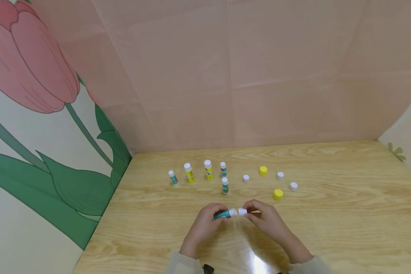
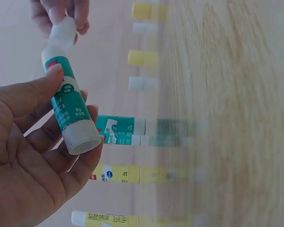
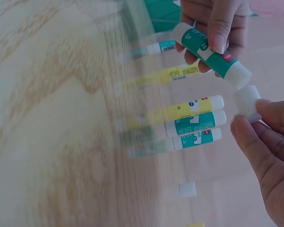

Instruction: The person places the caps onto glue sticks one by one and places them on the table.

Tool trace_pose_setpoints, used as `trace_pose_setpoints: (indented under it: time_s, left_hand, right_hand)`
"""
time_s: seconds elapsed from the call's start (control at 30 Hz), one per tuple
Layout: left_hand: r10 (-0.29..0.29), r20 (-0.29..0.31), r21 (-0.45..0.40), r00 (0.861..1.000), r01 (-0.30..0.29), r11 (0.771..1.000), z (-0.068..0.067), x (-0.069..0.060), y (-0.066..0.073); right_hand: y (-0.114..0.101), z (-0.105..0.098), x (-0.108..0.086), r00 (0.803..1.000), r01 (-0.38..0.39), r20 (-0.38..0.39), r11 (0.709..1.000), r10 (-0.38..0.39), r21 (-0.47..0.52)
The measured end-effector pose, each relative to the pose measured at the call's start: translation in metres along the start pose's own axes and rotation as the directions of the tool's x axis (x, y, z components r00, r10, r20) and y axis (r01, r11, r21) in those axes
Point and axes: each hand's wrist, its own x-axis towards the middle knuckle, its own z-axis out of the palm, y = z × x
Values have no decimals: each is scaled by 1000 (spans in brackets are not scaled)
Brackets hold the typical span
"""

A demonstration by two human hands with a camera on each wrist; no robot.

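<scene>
My left hand point(image 1: 207, 222) grips a teal glue stick point(image 2: 71, 101) round its barrel, thumb on the label, its white end tilted toward the other hand. Between thumb and fingertips, my right hand point(image 1: 267, 221) pinches a white cap point(image 3: 247, 103). Cap and glue stick are end to end; in the head view a thin gap seems to part them, while in the left wrist view the cap overlaps the stick's end. Both are held above the wooden table point(image 1: 140, 236). Whether glue shows at the stick's mouth I cannot tell.
Behind my hands stand two yellow glue sticks point(image 1: 209, 170) and several teal ones point(image 1: 225, 185), all upright with white tops. To their right lie two yellow caps point(image 1: 278, 195) and several loose white caps point(image 1: 293, 186). A pink sheet point(image 1: 233, 76) hangs along the table's back edge.
</scene>
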Motion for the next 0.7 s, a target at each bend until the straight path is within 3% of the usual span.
trace_pose_setpoints:
  time_s: [0.7]
  left_hand:
    - [11,37,-21,999,-10,1000,2,0,1]
  right_hand:
    - [1,0,-2,999,-40,19,999,39,35]
